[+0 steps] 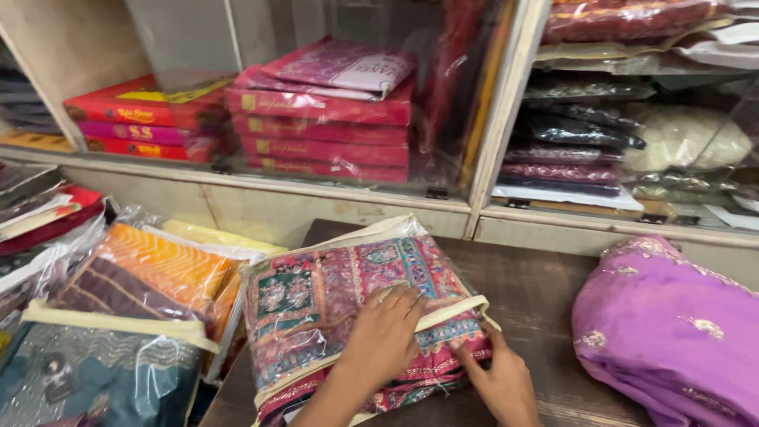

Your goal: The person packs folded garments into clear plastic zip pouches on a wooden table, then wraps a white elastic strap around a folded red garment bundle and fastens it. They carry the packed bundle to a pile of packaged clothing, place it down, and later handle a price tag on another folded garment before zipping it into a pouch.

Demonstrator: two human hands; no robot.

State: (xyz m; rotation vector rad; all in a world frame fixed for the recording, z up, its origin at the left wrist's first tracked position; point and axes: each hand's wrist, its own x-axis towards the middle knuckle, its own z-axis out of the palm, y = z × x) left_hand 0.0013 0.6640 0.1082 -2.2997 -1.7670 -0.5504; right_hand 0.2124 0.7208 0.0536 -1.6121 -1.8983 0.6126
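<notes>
Hands: left hand [385, 336], right hand [500, 379] on clear pouch [316, 348] holding patterned fabric [348, 277].

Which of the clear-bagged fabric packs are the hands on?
The pink and teal patterned pack on the dark wooden table; both hands rest on it. The orange pack and teal-grey pack lie untouched beside it.

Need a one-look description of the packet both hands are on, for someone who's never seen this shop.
Start at the dark wooden table below the glass-fronted shelves. At its left end lies a clear plastic packet with cream edging, under the left hand and right hand. It holds folded fabric in a pink, red and teal floral print, unlike the orange striped packet to its left and the loose purple cloth to its right.
</notes>
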